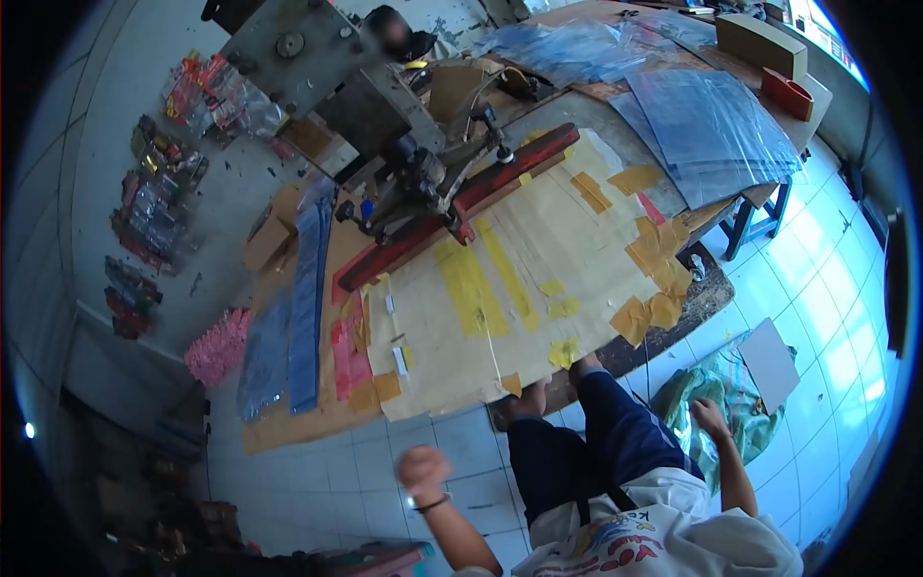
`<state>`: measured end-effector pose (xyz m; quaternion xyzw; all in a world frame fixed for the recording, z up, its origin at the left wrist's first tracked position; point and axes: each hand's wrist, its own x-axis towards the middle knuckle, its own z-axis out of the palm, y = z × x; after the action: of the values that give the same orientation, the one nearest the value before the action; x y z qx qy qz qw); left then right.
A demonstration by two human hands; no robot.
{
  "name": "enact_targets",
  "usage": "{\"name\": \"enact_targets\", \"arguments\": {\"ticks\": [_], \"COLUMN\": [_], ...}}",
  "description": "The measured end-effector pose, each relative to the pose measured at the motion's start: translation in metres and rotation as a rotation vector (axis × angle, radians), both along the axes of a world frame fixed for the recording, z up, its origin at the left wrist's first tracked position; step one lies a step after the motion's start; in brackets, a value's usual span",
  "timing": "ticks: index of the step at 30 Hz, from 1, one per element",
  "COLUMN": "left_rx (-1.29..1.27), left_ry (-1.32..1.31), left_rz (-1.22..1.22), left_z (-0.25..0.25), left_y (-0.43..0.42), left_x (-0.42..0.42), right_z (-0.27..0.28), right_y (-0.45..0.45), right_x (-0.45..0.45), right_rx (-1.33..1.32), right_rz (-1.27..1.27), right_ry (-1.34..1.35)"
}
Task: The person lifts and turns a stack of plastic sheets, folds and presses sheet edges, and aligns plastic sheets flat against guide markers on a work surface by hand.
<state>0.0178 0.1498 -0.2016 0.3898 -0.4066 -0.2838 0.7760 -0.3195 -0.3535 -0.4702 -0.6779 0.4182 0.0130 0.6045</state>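
My left hand [423, 471] is closed in a loose fist above the tiled floor, in front of the worktable; nothing shows in it. A dark band circles that wrist. On the other side of my body, my right hand [710, 418] hangs with its fingers curled, over a green plastic sack [687, 396] on the floor. I see nothing held there either. Both hands are apart from the table. Ahead is a press machine [423, 173] with a long red bar [481, 202]. Beneath the bar lies a cream sheet [538, 260] patched with yellow and brown tape.
Folded blue plastic strips [308, 308] lie at the table's left. Clear plastic sheets [711, 130] are stacked at the right, near a cardboard box [761, 46] and a red tape dispenser [786, 93]. Another person [394, 38] is behind the machine. A grey board [769, 365] leans on the sack.
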Motion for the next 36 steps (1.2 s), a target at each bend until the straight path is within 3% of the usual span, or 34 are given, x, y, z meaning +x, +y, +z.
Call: {"name": "enact_targets", "arguments": {"ticks": [2,4,5,6,9,13,16,19,22,23,26,29,31,36], "left_rx": [0.417,0.851,0.919,0.981,1.541,1.634,1.687,1.709,1.725,1.719,1.7,1.571,1.478,1.337], "left_ry": [0.2,0.105,-0.184,-0.472,-0.718,-0.953,-1.104,-1.092,-0.749,-0.631,-0.277,-0.297,-0.349,-0.385], "left_rz": [-0.192,-0.05,0.051,0.156,0.235,0.086,-0.105,-0.228,-0.289,-0.311,-0.376,-0.299,-0.229,-0.092], "left_z": [-0.045,-0.084,-0.128,-0.168,-0.147,-0.18,-0.221,-0.233,-0.28,-0.303,-0.329,-0.325,-0.319,-0.314], "left_y": [-0.037,-0.087,-0.097,-0.101,-0.15,-0.173,-0.181,-0.19,-0.183,-0.181,-0.186,-0.189,-0.192,-0.192], "left_x": [-0.028,-0.056,-0.059,-0.065,-0.076,-0.058,-0.05,-0.052,-0.049,-0.051,-0.061,-0.055,-0.051,-0.044], "right_z": [0.015,0.052,0.101,0.061,0.077,0.083,-0.021,-0.012,-0.006,0.023,0.014,0.014,0.026,0.022], "right_y": [0.01,0.027,0.046,0.061,0.097,0.154,0.175,0.19,0.194,0.195,0.198,0.197,0.193,0.183], "right_x": [0.061,0.127,0.16,0.191,0.244,0.265,0.285,0.284,0.282,0.283,0.28,0.274,0.277,0.276], "right_rx": [-0.101,-0.02,-0.076,-0.25,-0.436,-0.788,-1.207,-1.286,-1.468,-1.366,-1.443,-1.632,-1.444,-1.312], "right_rz": [0.232,0.489,0.69,0.649,0.879,0.86,0.911,0.766,0.903,1.088,1.148,0.999,1.192,1.183], "right_ry": [-0.129,0.02,0.01,0.056,0.123,0.368,0.486,0.46,0.404,0.487,0.315,0.207,0.252,0.068]}}
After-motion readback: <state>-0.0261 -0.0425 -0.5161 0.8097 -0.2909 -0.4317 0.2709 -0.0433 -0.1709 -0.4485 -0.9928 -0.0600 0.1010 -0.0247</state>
